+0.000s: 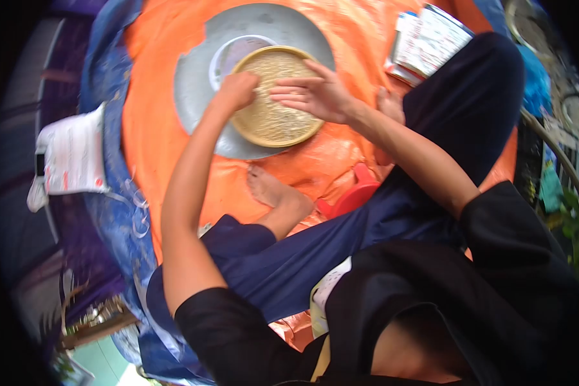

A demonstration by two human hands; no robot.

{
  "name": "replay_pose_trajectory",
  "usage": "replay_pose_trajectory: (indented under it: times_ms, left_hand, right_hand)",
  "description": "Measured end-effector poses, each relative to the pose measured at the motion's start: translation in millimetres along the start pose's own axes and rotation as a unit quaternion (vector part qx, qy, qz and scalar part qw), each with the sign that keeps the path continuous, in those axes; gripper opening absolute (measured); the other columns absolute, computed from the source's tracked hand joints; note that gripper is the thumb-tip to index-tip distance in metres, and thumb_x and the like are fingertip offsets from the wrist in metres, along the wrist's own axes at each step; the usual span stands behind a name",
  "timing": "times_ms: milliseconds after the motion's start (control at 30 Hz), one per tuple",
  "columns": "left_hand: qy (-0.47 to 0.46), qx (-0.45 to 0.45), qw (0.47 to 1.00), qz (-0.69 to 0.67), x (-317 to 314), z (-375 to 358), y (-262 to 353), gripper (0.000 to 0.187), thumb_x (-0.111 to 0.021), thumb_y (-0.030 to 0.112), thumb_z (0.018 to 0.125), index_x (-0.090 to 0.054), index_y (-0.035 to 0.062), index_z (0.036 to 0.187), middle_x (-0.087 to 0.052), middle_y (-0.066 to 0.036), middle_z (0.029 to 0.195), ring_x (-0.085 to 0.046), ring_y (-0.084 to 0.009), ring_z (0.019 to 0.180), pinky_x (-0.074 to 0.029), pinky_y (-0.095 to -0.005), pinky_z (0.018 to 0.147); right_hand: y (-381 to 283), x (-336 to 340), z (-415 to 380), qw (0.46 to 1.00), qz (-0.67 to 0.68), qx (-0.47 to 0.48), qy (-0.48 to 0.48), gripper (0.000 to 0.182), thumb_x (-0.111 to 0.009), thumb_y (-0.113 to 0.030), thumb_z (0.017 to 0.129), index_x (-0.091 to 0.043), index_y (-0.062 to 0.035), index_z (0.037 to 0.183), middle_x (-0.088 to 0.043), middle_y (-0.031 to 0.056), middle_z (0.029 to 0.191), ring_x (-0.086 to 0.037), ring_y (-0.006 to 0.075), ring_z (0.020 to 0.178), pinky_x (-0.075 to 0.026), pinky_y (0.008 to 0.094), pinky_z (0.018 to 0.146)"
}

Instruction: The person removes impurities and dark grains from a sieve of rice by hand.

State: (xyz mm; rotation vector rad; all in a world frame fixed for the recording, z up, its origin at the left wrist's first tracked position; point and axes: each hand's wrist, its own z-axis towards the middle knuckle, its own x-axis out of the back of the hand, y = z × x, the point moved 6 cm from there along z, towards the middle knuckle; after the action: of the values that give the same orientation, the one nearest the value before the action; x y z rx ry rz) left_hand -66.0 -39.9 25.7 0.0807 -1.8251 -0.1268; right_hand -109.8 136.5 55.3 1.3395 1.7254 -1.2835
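A round, shallow tray with a yellowish rim holds a layer of pale grain-like bits. It rests over a large grey metal disc, overlapping a smaller whitish round dish. My left hand is at the tray's left edge with its fingers curled closed; whatever they may hold is too small to make out. Over the right part of the tray, my right hand has its fingers stretched out and apart, with nothing visible in them.
An orange tarp lies under everything, with a blue tarp along its left. A red plastic object sits by my bare feet. Papers lie at upper right. A white bag is at left.
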Motion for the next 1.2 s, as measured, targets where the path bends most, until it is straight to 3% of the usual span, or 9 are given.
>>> replay_pose_trajectory:
  times_ms: [167,433,800,900,1200]
  left_hand:
    - [0.007,0.021,0.999,-0.033,19,-2,8,0.016,-0.065,0.011,0.076,-0.061,0.0037,0.089,-0.064,-0.016,0.091,-0.063,-0.0354,0.089,-0.049,-0.0454,0.075]
    - [-0.022,0.022,0.998,-0.051,18,-3,9,0.016,-0.068,0.009,0.076,-0.061,0.0017,0.089,-0.065,-0.018,0.091,-0.063,-0.0372,0.087,-0.049,-0.0456,0.075]
    - [0.003,0.011,0.999,-0.037,17,0,4,0.011,-0.064,0.004,0.076,-0.063,0.0009,0.086,-0.065,-0.019,0.088,-0.064,-0.0377,0.085,-0.050,-0.0464,0.072]
    - [0.018,0.011,0.999,-0.041,18,1,4,0.009,-0.058,0.001,0.076,-0.065,0.0007,0.082,-0.066,-0.018,0.086,-0.064,-0.0370,0.083,-0.050,-0.0460,0.072]
    - [0.024,0.039,0.997,-0.063,13,-5,-2,0.010,-0.061,0.004,0.077,-0.067,0.0026,0.085,-0.067,-0.016,0.089,-0.065,-0.0352,0.084,-0.051,-0.0436,0.073]
  right_hand:
    - [-1,5,0,0.999,0.018,0.017,-0.028,0.082,-0.043,-0.056,0.093,-0.038,0.0157,0.133,-0.046,0.0324,0.134,-0.052,0.0390,0.123,-0.044,0.0401,0.105]
    - [-3,5,1,0.999,0.027,0.031,-0.028,0.079,-0.037,-0.056,0.095,-0.041,0.0165,0.127,-0.054,0.0339,0.123,-0.056,0.0388,0.117,-0.047,0.0433,0.101]
    - [-6,4,2,0.998,0.036,0.032,-0.039,0.081,-0.034,-0.054,0.097,-0.032,0.0173,0.135,-0.043,0.0333,0.136,-0.048,0.0391,0.127,-0.044,0.0392,0.105]
    - [-5,3,0,0.999,0.022,0.034,-0.034,0.080,-0.033,-0.054,0.097,-0.032,0.0168,0.136,-0.044,0.0330,0.136,-0.048,0.0379,0.127,-0.044,0.0387,0.106]
    - [-6,16,4,0.998,0.002,0.053,0.016,0.077,-0.032,-0.053,0.097,-0.038,0.0150,0.133,-0.050,0.0308,0.131,-0.054,0.0344,0.122,-0.045,0.0373,0.105]
